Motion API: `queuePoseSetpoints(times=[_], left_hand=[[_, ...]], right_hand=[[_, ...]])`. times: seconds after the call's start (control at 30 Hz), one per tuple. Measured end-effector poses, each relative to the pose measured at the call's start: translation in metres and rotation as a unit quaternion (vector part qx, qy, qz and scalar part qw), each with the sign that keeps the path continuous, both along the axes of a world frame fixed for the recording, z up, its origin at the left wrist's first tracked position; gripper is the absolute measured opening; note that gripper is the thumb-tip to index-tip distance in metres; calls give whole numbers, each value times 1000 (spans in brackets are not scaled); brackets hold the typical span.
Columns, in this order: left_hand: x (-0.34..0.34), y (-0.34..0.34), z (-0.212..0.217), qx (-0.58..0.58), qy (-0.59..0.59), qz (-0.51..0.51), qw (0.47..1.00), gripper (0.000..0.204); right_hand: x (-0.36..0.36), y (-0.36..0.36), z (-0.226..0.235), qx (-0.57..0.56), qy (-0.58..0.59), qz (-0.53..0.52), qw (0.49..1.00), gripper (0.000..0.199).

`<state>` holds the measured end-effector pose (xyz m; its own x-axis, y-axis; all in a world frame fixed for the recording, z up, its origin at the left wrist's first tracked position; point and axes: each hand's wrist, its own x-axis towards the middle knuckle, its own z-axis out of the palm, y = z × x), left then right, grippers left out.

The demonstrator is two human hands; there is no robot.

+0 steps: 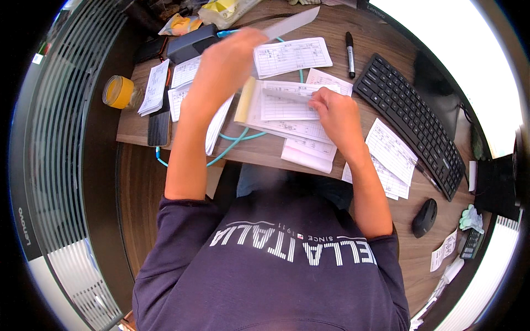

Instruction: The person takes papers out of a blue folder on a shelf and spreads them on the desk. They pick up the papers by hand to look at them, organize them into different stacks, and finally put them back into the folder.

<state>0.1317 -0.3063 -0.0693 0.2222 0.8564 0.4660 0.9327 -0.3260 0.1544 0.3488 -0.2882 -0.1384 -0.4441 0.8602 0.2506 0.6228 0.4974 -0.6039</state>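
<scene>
Close head-worn fisheye view, downward over desk [332, 26]

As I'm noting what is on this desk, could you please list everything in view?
Desk: one, brown, centre
Paper forms: many, white and pinkish, across desk
Yellow-edged pad: one, whitish, centre
Raised sheet: one, white, top centre
Keyboard: one, black, right
Mouse: one, black, right
Monitor: one, bright screen, upper right
Marker: one, black and grey, upper right
Phone: one, black, left
Jar: one, yellow lid, left
Boxy object: one, dark grey, upper left
Cable: turquoise, count unclear, left-centre
Edge clutter: too small to tell
Shirt: one, dark, bottom
Left hand: one, bare, blurred, upper centre
Right hand: one, bare, centre, pinching a paper slip
</scene>
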Motion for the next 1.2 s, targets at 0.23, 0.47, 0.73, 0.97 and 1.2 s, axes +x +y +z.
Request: queuePoseSetpoints(times=[0.23,0.47,0.73,0.97,1.2], left_hand=[[26,-13,-30,-10,83,-116,990,28],[5,43,-52,63,57,-72,994,35],[12,64,-85,-130,-54,-47,989,48],[6,63,-86,-144,-49,-60,987,48],[17,58,-84,-126,-69,-33,989,39]], right_hand=[[1,-5,-6,38,0,30,999,12],[3,-7,-6,41,-2,34,999,10],[7,-10,1,26,2,68,997,14],[6,-3,1,49,-37,81,995,19],[4,-3,8,36,-61,79,994,20]])
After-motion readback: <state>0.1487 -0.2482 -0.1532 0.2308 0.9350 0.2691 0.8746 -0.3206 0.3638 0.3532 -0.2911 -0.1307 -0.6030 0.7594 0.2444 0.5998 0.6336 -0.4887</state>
